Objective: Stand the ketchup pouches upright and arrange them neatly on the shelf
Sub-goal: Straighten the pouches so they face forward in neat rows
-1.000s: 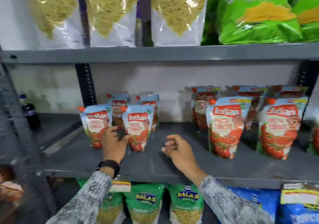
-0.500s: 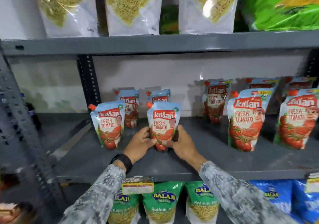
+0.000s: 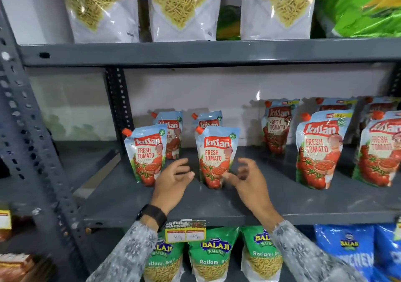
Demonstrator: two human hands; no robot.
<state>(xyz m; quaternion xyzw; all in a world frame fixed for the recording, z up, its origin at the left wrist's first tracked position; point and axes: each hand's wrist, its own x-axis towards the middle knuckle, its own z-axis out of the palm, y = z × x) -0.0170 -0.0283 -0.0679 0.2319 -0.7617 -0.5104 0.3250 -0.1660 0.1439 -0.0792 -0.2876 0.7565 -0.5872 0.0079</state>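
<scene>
Several ketchup pouches stand upright on the grey middle shelf (image 3: 217, 208). A front pouch (image 3: 216, 153) stands between my two hands. My left hand (image 3: 173, 179) hovers just to its left with fingers apart, holding nothing. Just right of the pouch's base is my right hand (image 3: 249, 182), also spread and empty, its fingertips blurred. Another front pouch (image 3: 146, 151) stands further left, with two more pouches (image 3: 173, 134) (image 3: 208, 120) behind. On the right stand larger pouches (image 3: 319, 149) (image 3: 382, 149), others behind them (image 3: 276, 125).
The shelf above (image 3: 195, 52) carries clear snack bags (image 3: 180, 8) and a green bag (image 3: 364, 6). Below hang green Balaji bags (image 3: 213, 253) and blue ones (image 3: 347, 251). A perforated steel upright (image 3: 30, 142) stands at left, another (image 3: 118, 101) at the back. A price tag (image 3: 185, 231) sits on the shelf edge.
Both hands held the middle front pouch half a second ago; they have let go and drawn slightly apart. The pouch stays upright. The camera has moved closer.
</scene>
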